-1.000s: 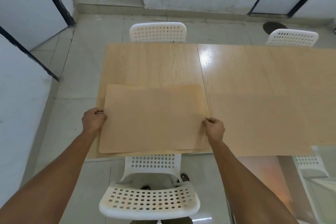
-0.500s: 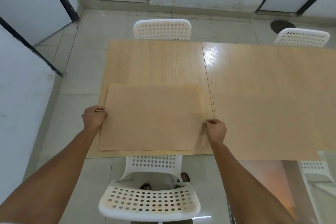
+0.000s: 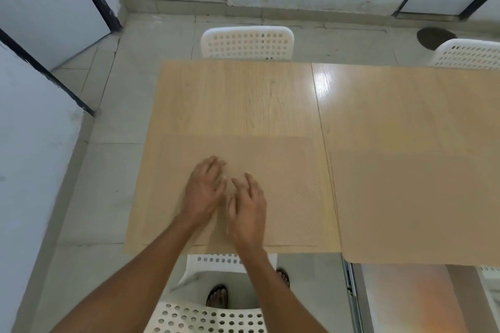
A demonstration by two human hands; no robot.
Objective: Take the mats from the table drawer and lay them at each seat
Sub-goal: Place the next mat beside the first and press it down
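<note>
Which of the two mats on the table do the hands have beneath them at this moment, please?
The left mat, in front of the near chair: both the left hand and right hand are over it. The right mat lies clear of them.

We look down on a long light-wood table made of 2 panels joined at a seam, with a bright glare just right of that seam. White perforated plastic chairs stand around it: 1 at the far edge, another at the far right, 1 at the near edge. The floor is pale grey tile; white wall panels have dark frames.
</note>
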